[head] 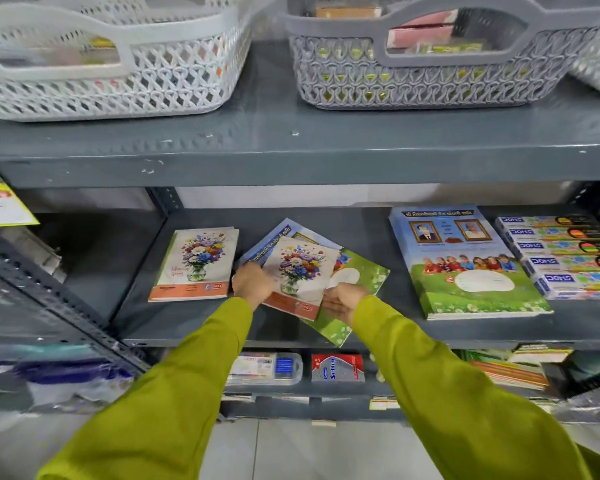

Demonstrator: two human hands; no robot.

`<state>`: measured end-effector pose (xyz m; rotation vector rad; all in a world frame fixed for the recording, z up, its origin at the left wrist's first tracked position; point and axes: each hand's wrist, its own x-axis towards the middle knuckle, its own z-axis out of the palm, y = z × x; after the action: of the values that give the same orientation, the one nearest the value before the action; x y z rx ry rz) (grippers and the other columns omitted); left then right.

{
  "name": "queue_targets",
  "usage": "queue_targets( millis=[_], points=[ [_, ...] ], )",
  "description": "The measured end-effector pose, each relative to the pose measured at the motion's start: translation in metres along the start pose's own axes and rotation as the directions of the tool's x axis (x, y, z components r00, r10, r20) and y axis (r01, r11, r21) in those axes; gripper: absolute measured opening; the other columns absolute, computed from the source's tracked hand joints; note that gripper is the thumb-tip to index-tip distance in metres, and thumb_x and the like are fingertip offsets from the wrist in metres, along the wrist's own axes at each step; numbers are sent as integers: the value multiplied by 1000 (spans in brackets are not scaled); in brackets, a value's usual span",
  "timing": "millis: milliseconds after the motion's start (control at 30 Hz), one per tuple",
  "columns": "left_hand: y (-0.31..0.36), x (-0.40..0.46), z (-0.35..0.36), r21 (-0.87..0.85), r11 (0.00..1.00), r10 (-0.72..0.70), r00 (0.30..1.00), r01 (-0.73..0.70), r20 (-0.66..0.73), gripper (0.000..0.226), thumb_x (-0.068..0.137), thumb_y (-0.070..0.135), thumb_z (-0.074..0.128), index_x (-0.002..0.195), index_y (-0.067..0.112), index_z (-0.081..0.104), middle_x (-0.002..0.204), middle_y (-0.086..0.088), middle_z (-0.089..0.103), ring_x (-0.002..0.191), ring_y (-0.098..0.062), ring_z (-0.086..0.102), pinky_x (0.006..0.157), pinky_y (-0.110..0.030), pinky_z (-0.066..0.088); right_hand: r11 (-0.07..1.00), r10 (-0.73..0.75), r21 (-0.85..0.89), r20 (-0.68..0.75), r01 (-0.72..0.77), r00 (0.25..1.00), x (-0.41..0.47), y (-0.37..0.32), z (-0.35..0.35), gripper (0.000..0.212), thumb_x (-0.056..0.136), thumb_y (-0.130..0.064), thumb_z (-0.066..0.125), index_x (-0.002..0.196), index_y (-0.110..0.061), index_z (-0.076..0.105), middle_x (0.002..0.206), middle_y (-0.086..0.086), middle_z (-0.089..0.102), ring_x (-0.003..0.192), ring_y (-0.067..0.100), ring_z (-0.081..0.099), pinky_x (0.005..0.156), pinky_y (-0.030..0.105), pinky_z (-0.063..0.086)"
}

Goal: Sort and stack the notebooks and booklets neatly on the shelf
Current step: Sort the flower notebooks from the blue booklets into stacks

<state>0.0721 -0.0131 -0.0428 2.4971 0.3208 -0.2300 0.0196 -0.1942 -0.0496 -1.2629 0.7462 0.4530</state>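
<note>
On the grey middle shelf [378, 327] lies a skewed pile: a flower-cover notebook [300, 268] on top of a blue and green booklet [357, 289] that juts over the shelf's front edge. My left hand [252, 284] grips the flower notebook's left edge. At the notebook's lower right corner, my right hand [343, 303] holds it where it meets the green booklet. A small stack of flower notebooks [196, 265] lies flat to the left. A thick stack of blue and green booklets [465, 261] sits to the right.
Boxes marked DOMS [561, 258] are stacked at the shelf's far right. The shelf above holds a white basket [118, 81] and a grey basket [430, 77]. Stationery packs [336, 368] fill the shelf below. A slanted metal rack [49, 299] stands at the left.
</note>
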Motion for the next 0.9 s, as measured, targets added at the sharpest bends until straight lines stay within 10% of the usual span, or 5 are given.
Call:
queue_targets(
  millis=[200, 433, 900],
  points=[
    [-11, -2, 3, -445, 891, -69, 996, 87, 57, 30, 94, -4, 44, 69, 4, 58, 82, -11, 63, 84, -23, 58, 63, -27, 46, 990, -139, -26, -122, 137, 983, 8, 10, -4, 13, 89, 6, 56, 98, -1, 61, 84, 13, 65, 86, 29, 65, 66, 37, 56],
    [-26, -54, 7, -754, 648, 65, 994, -108, -86, 29, 97, -5, 45, 108, 17, 61, 107, -6, 64, 97, -16, 61, 76, -22, 50, 772, -627, -246, -136, 587, 767, -9, 24, -24, 20, 85, 6, 64, 102, -1, 70, 83, 2, 64, 87, 23, 63, 88, 43, 55],
    [-66, -47, -35, -720, 654, 94, 969, -233, -228, 30, 96, -4, 49, 116, 11, 66, 105, -2, 68, 95, -10, 63, 80, -12, 50, 702, -677, -302, -5, 645, 736, -10, 16, 25, 23, 84, 0, 67, 106, -6, 71, 78, -5, 64, 81, 22, 60, 72, 33, 55]
  ],
)
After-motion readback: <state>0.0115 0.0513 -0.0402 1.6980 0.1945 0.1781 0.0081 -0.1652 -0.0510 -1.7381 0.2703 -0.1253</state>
